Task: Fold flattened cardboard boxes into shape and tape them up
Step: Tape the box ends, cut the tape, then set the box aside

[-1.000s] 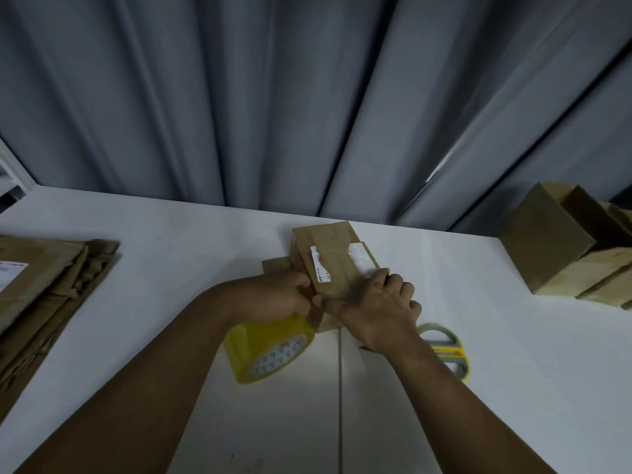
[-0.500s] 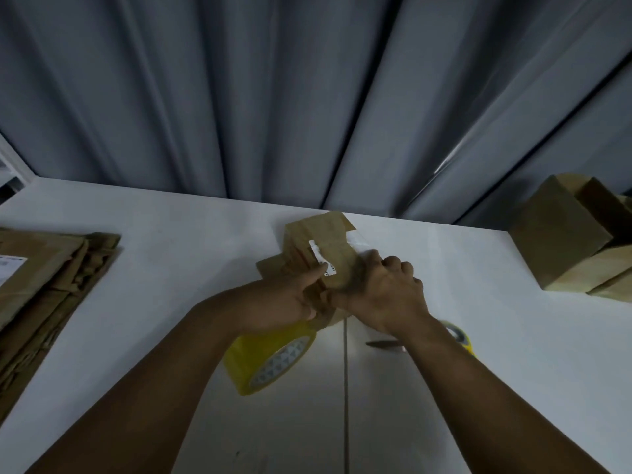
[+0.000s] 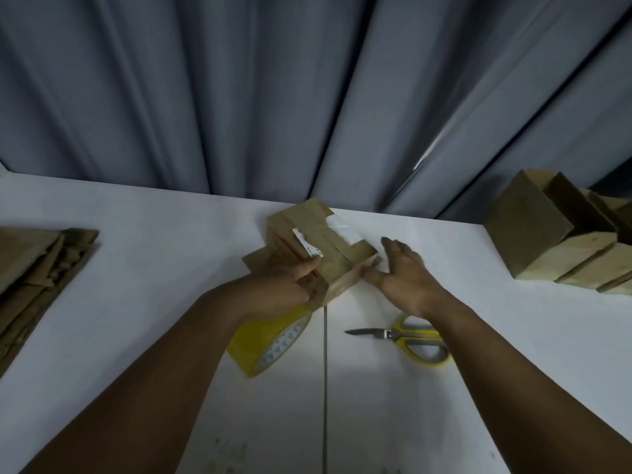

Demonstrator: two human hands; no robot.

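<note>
A grey pleated curtain (image 3: 307, 97) hangs behind the white counter (image 3: 154, 268). A stack of flattened cardboard (image 3: 34, 268) lies at the counter's left edge, and several folded boxes (image 3: 547, 241) are grouped at its far right. The cardboard box (image 3: 314, 241) being worked on sits mid-counter near the curtain. The left hand (image 3: 287, 285) grips its near corner, thumb on top. The right hand (image 3: 407, 271) is spread flat just beside the box, holding nothing. A yellow tape roll (image 3: 270, 340) lies under the left wrist, with yellow-handled scissors (image 3: 410, 336) under the right wrist.

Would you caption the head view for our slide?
Left hand grips the cardboard box; open right hand beside it.
</note>
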